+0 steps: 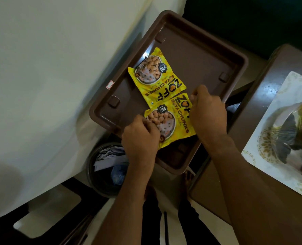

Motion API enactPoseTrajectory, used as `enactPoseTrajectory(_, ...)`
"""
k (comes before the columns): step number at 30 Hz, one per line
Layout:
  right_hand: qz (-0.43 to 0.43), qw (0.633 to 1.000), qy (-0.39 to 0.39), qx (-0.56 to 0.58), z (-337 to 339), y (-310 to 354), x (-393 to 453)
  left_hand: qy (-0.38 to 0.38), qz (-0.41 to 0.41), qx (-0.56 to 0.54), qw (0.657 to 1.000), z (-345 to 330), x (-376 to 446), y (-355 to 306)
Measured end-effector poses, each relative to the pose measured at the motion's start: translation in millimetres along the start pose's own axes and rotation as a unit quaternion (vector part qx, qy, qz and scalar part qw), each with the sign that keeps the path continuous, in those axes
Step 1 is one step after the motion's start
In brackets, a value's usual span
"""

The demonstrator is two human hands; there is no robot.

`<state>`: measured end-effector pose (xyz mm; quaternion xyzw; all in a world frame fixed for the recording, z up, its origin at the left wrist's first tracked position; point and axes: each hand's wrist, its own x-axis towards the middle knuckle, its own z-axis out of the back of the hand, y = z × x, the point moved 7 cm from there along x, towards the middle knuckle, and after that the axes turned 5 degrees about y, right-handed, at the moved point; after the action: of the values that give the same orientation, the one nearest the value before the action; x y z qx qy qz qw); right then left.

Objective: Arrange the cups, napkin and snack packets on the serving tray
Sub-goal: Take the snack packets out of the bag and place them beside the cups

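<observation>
Hands, left hand and right hand, both pinch the nearer yellow snack packet on the brown rectangular plastic tray, beside a white wall; a dark round bin stands below.

Both forearms are bare with no sleeves showing, above dark trousers and bare feet.

Two yellow soya-chunk packets are lying flat, touching, on the brown serving tray mid-frame: the far packet above, the near packet below it.
</observation>
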<state>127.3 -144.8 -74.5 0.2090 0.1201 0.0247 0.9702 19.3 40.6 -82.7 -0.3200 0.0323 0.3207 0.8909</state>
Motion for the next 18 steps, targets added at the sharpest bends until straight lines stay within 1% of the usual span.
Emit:
enactPoseTrajectory(3,-0.007,0.999,0.025,-0.042,-3,3,-3,0.018,-0.004,0.027,0.999,1,-1,3)
enactPoseTrajectory(5,-0.015,0.998,0.029,-0.061,-2,6,-4,0.007,-0.002,0.036,0.999,5,1,4)
enactPoseTrajectory(7,-0.033,0.998,0.021,-0.055,2,8,-2,-0.015,0.011,0.026,0.999,13,9,5)
enactPoseTrajectory(10,-0.07,0.997,-0.015,0.043,9,9,6,-0.043,0.01,-0.06,0.997,21,29,-2)
enactPoseTrajectory(12,-0.093,0.99,-0.04,0.102,13,10,12,-0.034,0.006,-0.108,0.994,20,46,-14)
enactPoseTrajectory(13,-0.108,0.985,-0.043,0.124,14,11,16,-0.022,0.02,-0.132,0.991,16,55,-18)
enactPoseTrajectory(15,-0.14,0.974,-0.022,0.179,7,9,24,0.006,0.076,-0.194,0.978,8,70,-19)
enactPoseTrajectory(18,-0.181,0.954,0.014,0.24,-5,10,33,0.044,0.169,-0.292,0.94,-6,84,-11)
